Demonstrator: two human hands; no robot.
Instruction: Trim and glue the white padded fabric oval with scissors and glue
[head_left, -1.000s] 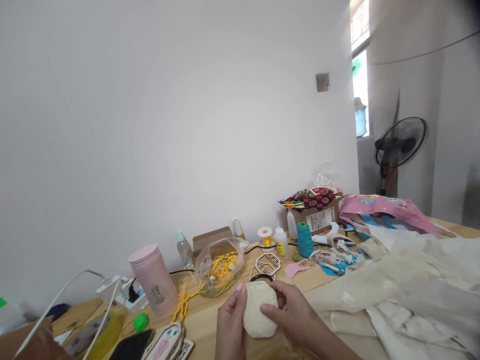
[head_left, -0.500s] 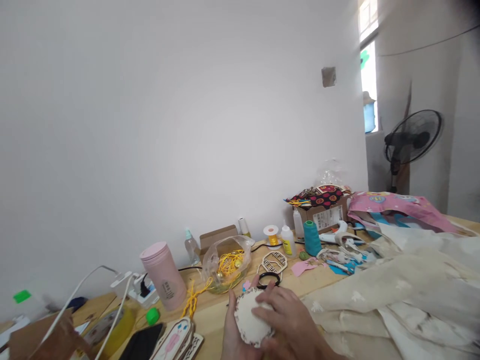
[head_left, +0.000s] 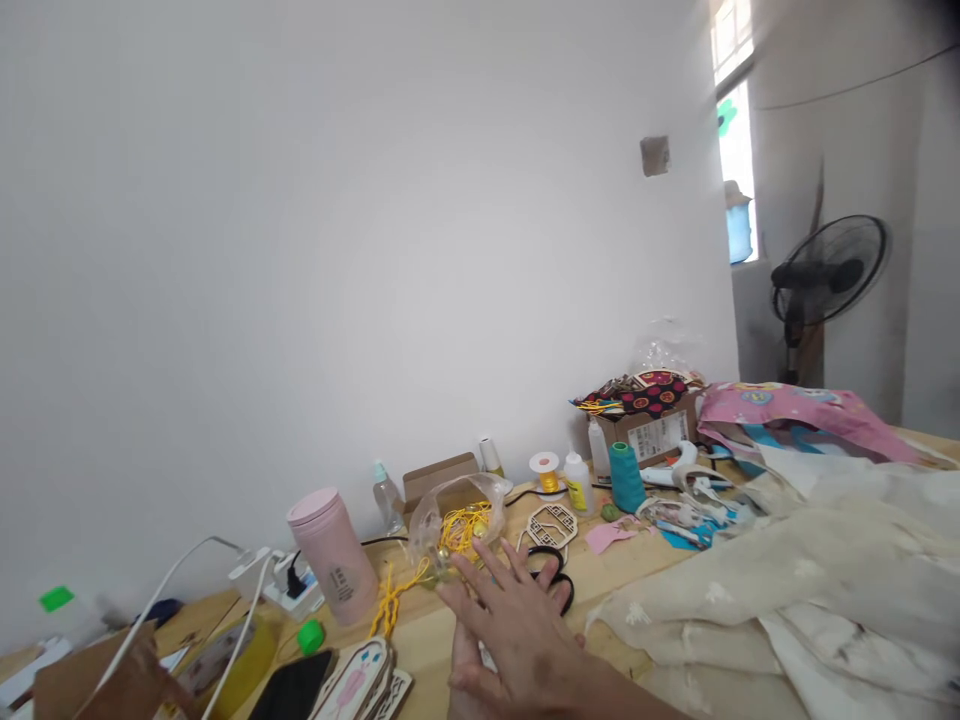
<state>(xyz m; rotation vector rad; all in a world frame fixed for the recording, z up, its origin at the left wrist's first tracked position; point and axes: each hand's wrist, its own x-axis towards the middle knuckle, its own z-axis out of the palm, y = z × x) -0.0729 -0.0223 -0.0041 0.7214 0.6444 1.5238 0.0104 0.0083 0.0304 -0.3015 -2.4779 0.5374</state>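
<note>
Two bare hands meet palm to palm above the table (head_left: 420, 645), at the lower centre of the view. The right hand (head_left: 519, 618) lies flat on top, its fingers spread and reaching up and to the left; the left hand (head_left: 463, 648) is underneath, mostly covered, so how far it is open cannot be told. Between them is a pale padded piece (head_left: 486, 659), showing only as a small light patch near the right thumb. Half a second ago its white face and patterned edge were in plain sight, resting in the left palm with the right fingers across one side; now the right hand hides nearly all of it. Which way it points cannot be made out, nor any long axis; in that earlier view it looked roundish, about as wide as it was long. Two black loop handles (head_left: 571, 591) now show just beyond the fingers, where only one loop was visible before. Farther back lies a wooden lattice piece (head_left: 553, 526), and cream fabric (head_left: 697, 585) is heaped to the right.
</note>
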